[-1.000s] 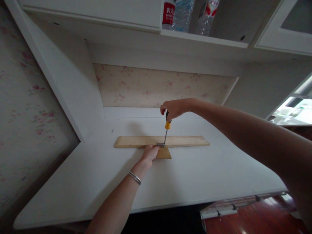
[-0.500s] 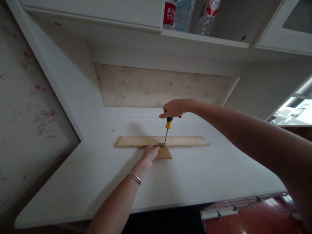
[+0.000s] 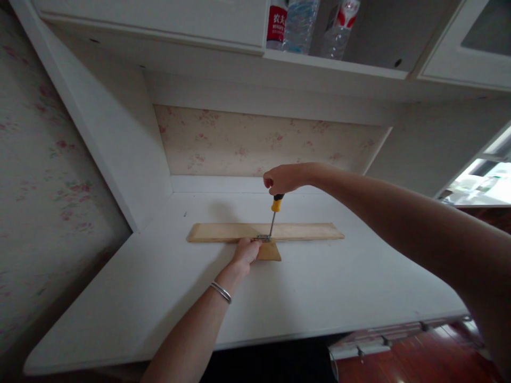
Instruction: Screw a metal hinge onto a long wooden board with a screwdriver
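Note:
My right hand (image 3: 284,178) is closed around the black and yellow handle of a screwdriver (image 3: 275,205). The shaft points down, slightly tilted, and its tip meets the right end of a small metal hinge-like fitting (image 3: 263,238). That fitting lies across the front edge of a long, pale wooden board (image 3: 307,231) and a short wooden piece (image 3: 270,252) with slanted sides. My left hand (image 3: 247,251) grips the short wooden piece from the left, fingertips at the fitting; its fingers are partly hidden. Any screw under the tip is too small to see.
Board and hands are over a white desktop (image 3: 339,282) with a side panel (image 3: 115,133) on the left. Above it runs a shelf (image 3: 339,63) holding plastic bottles (image 3: 300,26). Floral wallpaper (image 3: 239,141) shows at the back. A red floor (image 3: 423,356) lies below the front edge.
My right hand has turned on the screwdriver handle, and its extended thumb and fingers have curled in. The screwdriver tip, my left hand and the wood stay in place.

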The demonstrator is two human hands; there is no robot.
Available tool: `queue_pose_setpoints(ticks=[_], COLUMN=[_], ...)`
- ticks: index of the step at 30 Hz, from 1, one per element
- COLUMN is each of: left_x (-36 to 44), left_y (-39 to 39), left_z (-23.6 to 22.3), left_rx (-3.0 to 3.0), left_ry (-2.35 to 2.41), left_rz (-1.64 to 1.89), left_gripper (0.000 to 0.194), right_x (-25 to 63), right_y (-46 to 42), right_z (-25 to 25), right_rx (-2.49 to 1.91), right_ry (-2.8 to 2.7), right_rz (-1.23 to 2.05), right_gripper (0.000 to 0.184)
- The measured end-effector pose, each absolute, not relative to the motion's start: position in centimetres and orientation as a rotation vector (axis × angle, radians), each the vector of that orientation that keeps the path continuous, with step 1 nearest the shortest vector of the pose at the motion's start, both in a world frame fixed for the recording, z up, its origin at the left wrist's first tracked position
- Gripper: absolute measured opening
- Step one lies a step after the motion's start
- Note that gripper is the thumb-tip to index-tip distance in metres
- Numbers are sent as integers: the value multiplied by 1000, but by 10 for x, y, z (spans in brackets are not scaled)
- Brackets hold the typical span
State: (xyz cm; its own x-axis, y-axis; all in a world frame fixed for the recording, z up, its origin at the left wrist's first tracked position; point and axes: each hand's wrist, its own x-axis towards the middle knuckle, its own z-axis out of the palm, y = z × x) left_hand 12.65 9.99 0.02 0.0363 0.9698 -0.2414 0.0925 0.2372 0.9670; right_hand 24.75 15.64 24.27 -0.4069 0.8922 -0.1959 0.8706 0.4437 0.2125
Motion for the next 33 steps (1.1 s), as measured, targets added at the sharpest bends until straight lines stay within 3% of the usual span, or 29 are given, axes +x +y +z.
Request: queue_pose_setpoints(ticks=[3, 10, 16, 23, 29, 33], left_x=[127, 127, 127, 125, 118, 120], left_y=[100, 99, 97, 98, 96, 95], left_z=[1, 4, 6, 3, 3, 3], left_rx=[1102, 1100, 1113, 1163, 1217, 1239], left_ry=[1363, 1374, 1376, 1365, 1358, 1383], left_rz=[940, 920, 917, 853, 750, 734], left_gripper=[20, 22, 18, 21, 25, 24], right_x=[248, 248, 254, 269, 298, 307], right_y=[156, 154, 156, 149, 140, 128], right_z=[242, 240, 248, 256, 252, 229], right_rx=[1518, 1540, 1614, 1720, 1902, 1747], right_ry=[2453, 2484, 2614, 2611, 2587, 2504], right_rz=[40, -21, 33, -17, 126, 90], right_gripper=[44, 23, 18, 19, 21, 28])
